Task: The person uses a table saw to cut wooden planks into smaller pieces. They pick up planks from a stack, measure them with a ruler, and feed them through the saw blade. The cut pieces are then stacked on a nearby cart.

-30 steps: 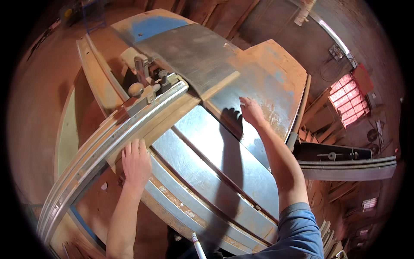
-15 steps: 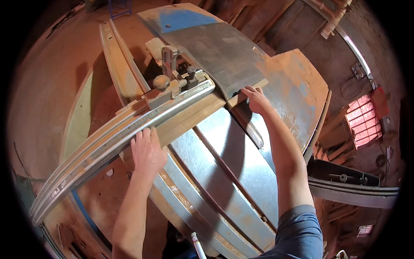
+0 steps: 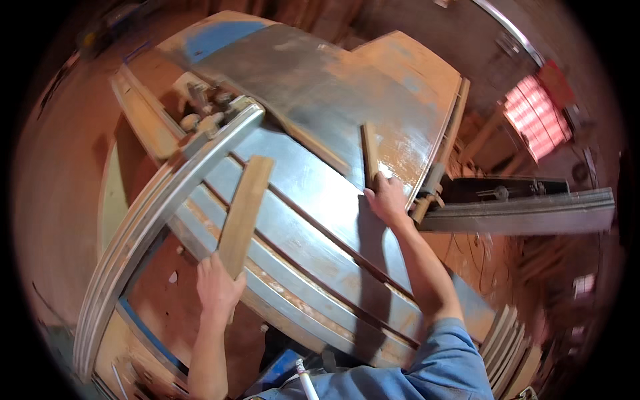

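Observation:
My left hand is closed around the near end of a flat wooden board. The board slants away from me, over the slotted metal machine table. Farther right, my right hand grips the lower end of a shorter, narrow wooden strip, which points away from me. Left of the board runs a long metal rail. A clamp-like fixture with a round knob sits beside the rail's far end.
A dark, rust-stained metal panel with a blue patch covers the far side. At right, a grey metal beam juts outward. Several stacked wooden strips stand at lower right. A cigarette shows at the lower edge.
The board has come away from the rail and turned to point away from me, in my left hand. My right hand has moved nearer, with the strip swung upright. The view has shifted.

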A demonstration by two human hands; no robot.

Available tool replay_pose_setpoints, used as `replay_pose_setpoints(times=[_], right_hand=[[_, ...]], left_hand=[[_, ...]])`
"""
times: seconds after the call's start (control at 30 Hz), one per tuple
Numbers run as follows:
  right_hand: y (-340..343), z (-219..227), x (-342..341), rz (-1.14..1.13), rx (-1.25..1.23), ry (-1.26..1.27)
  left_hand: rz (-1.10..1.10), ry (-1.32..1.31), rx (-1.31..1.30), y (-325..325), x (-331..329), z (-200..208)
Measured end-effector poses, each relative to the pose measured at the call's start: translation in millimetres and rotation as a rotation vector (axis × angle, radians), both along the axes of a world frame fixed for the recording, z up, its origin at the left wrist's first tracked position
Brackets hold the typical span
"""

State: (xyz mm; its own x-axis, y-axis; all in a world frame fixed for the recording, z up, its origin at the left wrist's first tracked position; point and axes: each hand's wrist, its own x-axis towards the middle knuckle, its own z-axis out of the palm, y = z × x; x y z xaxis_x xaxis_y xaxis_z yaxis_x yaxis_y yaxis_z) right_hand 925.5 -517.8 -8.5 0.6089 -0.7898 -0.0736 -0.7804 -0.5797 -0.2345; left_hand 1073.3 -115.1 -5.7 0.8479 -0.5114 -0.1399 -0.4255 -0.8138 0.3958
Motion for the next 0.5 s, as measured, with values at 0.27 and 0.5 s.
replay_pose_setpoints(times=[0.27, 0.5], right_hand=[[73.2, 1.2, -105.8, -0.255, 1.236, -1.059], [205.0, 39.7, -257.3, -0.289, 1.633, -1.376]], left_hand=[[0.207, 1.046, -0.759, 82.6, -116.9, 17.6], [0.112, 1.286, -0.885, 107.9, -181.8, 35.4]])
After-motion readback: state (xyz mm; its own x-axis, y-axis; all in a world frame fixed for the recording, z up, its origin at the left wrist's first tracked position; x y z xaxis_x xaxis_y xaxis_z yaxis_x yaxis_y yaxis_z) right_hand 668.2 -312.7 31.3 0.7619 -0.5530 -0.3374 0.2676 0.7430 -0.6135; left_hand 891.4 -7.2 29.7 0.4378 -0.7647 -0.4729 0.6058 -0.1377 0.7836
